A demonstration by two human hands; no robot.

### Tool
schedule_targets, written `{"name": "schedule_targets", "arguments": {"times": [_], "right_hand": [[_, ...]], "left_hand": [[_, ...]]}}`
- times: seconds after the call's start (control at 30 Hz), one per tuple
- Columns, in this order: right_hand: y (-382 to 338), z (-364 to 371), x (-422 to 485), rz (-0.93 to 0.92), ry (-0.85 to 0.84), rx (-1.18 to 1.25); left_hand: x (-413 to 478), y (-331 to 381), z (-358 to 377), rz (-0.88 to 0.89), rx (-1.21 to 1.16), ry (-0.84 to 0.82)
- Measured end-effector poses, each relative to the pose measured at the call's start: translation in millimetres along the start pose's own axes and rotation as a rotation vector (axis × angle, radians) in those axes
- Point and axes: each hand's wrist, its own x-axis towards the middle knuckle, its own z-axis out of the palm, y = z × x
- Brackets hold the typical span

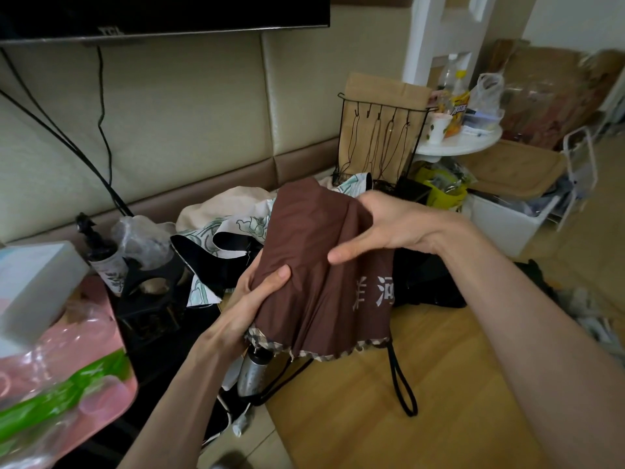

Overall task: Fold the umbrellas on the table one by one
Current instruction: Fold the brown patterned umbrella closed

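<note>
A person held a brown umbrella (314,265) above the wooden table (355,418), the left hand (250,299) gripping its lower canopy and the right hand (389,225) curled round the upper folds. A floral-print umbrella (236,228) lay behind.

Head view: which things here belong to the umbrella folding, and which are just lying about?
In the job: brown umbrella, held by left hand and right hand; floral umbrella waiting behind it.
Lying about: pump bottle, paper cup, white box, pink bag.
</note>
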Motion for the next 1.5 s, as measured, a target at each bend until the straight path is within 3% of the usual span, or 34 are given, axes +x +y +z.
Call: {"name": "schedule_targets", "arguments": {"times": [0.07,0.5,0.7,1.07,1.5], "right_hand": [[1.3,7.2,3.0,0.046,-0.046,-0.139],[3.7,13.6,-9.1,0.128,-0.271,-0.284],[8.4,13.1,-15.2,0.130,-0.213,-0.200],[3.7,7.6,-26.9,0.133,-0.372,-0.137],[9.7,20.8,2.7,-0.087,0.195,0.257]], "left_hand": [[0.0,-0.5,0.0,0.003,0.004,0.000],[-0.5,-1.5,-2.1,0.019,0.032,-0.025],[0.9,-2.4,-3.2,0.015,0.002,0.021],[1.8,-3.6,-6.6,0.019,0.020,-0.005],[5.2,-3.8,-12.3,-0.009,-0.022,0.042]]}}
